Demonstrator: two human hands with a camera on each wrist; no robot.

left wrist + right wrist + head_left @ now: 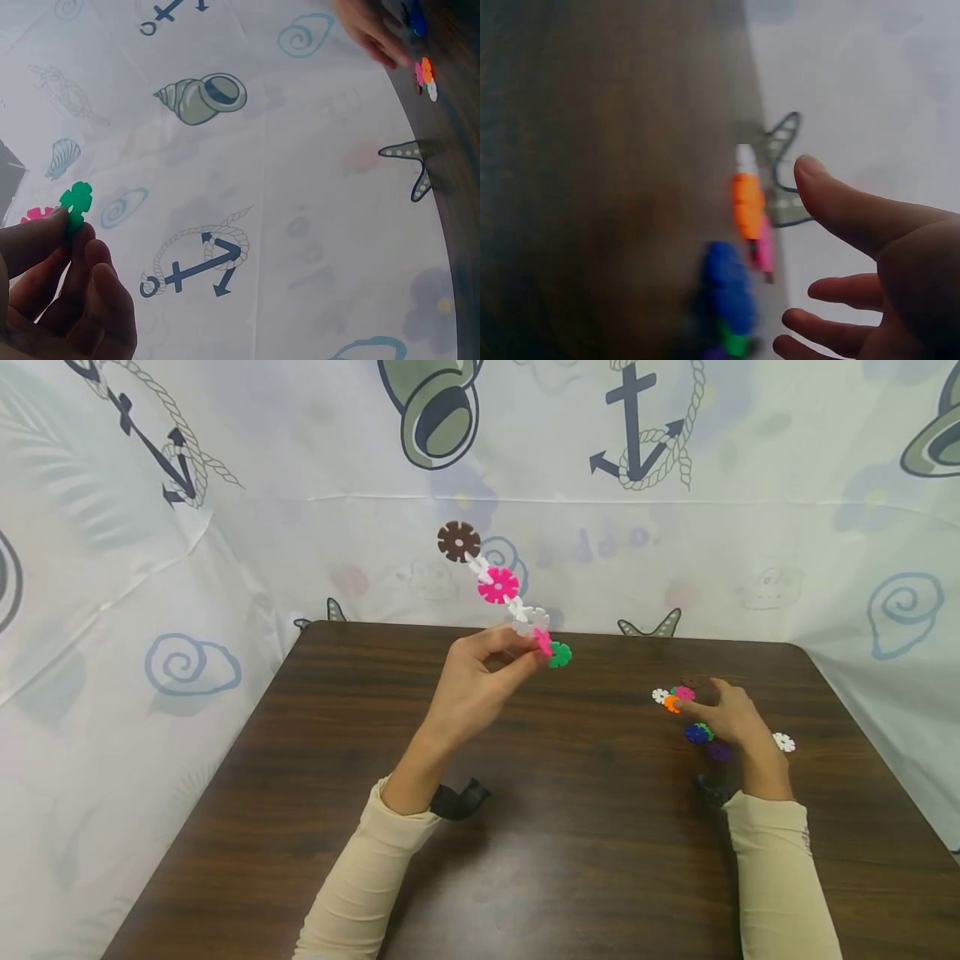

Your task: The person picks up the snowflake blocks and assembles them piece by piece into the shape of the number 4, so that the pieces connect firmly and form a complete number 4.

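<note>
My left hand point(476, 681) pinches the lower end of a chain of interlocking notched discs, raised above the table. A brown disc point(458, 542) tops the chain, followed by white pieces, a pink disc point(498, 586), more white and a second pink piece. The green disc point(76, 205) sits at the fingertips in the left wrist view. Over at the right, my right hand point(731, 714) hovers by the loose discs, thumb and fingers spread with nothing between them. Near its thumb lie an orange disc point(672, 703), a pink disc point(685, 692) and a white disc point(660, 696).
Nearer me, a blue disc point(697, 733) overlaps a green one, with a purple disc point(718, 752) close by. Another white disc point(783, 742) lies right of the right wrist. The dark wooden table point(600, 827) meets a white printed cloth point(360, 543) behind it.
</note>
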